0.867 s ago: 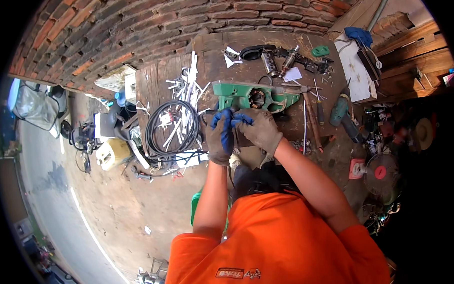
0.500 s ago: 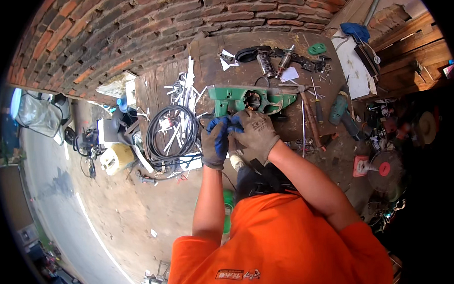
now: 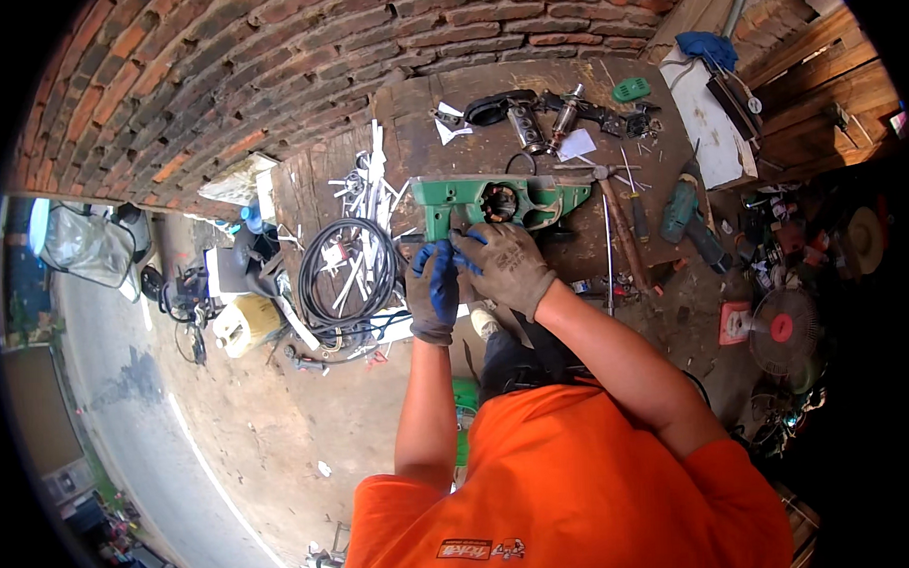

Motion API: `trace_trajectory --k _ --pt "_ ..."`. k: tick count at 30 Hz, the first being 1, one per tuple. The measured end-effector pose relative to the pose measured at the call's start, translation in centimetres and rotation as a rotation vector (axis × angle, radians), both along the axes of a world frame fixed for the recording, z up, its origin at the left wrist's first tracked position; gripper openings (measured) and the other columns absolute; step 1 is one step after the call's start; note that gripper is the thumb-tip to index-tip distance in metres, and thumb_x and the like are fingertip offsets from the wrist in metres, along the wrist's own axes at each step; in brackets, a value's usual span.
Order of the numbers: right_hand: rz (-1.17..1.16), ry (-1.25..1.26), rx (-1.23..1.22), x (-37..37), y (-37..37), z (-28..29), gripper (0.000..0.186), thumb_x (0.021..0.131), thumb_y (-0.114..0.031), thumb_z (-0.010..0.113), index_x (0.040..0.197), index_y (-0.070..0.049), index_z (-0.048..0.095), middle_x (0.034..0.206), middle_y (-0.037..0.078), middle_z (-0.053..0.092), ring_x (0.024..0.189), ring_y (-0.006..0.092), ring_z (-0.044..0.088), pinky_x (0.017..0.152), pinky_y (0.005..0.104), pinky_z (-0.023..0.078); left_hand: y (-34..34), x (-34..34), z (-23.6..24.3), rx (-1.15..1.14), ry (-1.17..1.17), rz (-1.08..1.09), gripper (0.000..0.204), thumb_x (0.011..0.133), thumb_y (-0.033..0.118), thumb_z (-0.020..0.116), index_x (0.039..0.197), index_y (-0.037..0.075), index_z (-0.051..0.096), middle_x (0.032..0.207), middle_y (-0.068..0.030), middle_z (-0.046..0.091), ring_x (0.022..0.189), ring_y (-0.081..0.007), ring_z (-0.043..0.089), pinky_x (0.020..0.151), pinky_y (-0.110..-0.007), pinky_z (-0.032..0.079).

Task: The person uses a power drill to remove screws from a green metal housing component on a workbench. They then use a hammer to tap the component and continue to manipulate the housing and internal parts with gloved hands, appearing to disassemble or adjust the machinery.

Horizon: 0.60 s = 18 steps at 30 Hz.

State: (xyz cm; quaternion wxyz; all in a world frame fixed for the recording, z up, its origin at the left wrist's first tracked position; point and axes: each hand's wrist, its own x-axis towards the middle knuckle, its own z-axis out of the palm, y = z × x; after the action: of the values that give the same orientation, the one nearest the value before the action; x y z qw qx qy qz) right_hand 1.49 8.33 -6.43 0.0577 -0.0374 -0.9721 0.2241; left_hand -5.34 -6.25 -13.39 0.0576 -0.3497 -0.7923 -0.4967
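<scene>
A green power tool housing (image 3: 461, 192) lies on the wooden workbench, with a round opening showing copper-coloured windings inside. Both my hands wear grey-brown gloves with blue on the fingers, and they meet at the near side of the housing's handle. My left hand (image 3: 433, 293) is closed, fingers bent together. Its fingertips are up against those of my right hand (image 3: 510, 267), which is also closed in a pinch. Whatever lies between the fingers is too small or hidden to make out. The right hand covers part of the housing's lower edge.
Left of my hands is a coil of black cable (image 3: 309, 289) among white strips (image 3: 374, 172). A hammer (image 3: 621, 228) and a teal drill (image 3: 681, 214) lie to the right. Farther back are a metal armature (image 3: 569, 115) and a green cover (image 3: 631, 90). A fan (image 3: 782, 330) stands at right.
My hands stay together near the handle, with the right fingers shifted slightly. The view has tilted a little; the housing lies as before.
</scene>
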Motion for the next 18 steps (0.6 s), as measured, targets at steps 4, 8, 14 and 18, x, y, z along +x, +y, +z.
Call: trace_trajectory --k 4,8,14,18 --pt "0.018 -0.007 0.043 -0.2 0.3 -0.5 0.044 0.090 -0.035 0.061 0.127 -0.010 0.062 0.134 0.015 0.057 0.111 0.0336 0.061 0.099 0.0464 0.043 0.2 -0.7 1.1 -0.081 0.242 0.000 0.017 0.089 -0.002 0.062 0.104 0.000 0.066 0.092 -0.0087 0.065 0.077 -0.0201 0.063 0.065 -0.029 0.050" --pt "-0.029 -0.019 0.019 -0.1 -0.3 0.0 0.044 0.090 -0.035 0.061 0.125 -0.009 0.062 0.131 0.016 0.058 0.110 0.0340 0.061 0.098 0.0465 0.044 -0.1 -0.1 1.4 0.138 -0.324 -0.096 0.012 0.097 0.009 0.061 0.105 -0.001 0.065 0.090 -0.0032 0.062 0.077 -0.0112 0.059 0.066 -0.024 0.047" --pt "-0.091 0.068 -0.047 0.4 -0.7 -0.4 0.042 0.088 -0.032 0.064 0.123 -0.009 0.062 0.124 0.016 0.062 0.107 0.0336 0.062 0.096 0.0457 0.046 -0.9 -0.1 0.2 0.098 -0.374 -0.036 0.018 0.093 0.006 0.064 0.110 0.002 0.064 0.088 -0.0048 0.062 0.075 -0.0164 0.058 0.065 -0.030 0.048" --pt "-0.101 0.167 -0.036 0.6 -0.8 -1.4 0.040 0.086 -0.029 0.066 0.122 -0.010 0.064 0.120 0.015 0.063 0.106 0.0329 0.062 0.094 0.0439 0.047 -0.3 -0.3 0.5 -0.147 0.135 0.051 0.020 0.090 0.001 0.061 0.110 0.002 0.063 0.090 -0.0106 0.063 0.077 -0.0243 0.061 0.065 -0.035 0.048"
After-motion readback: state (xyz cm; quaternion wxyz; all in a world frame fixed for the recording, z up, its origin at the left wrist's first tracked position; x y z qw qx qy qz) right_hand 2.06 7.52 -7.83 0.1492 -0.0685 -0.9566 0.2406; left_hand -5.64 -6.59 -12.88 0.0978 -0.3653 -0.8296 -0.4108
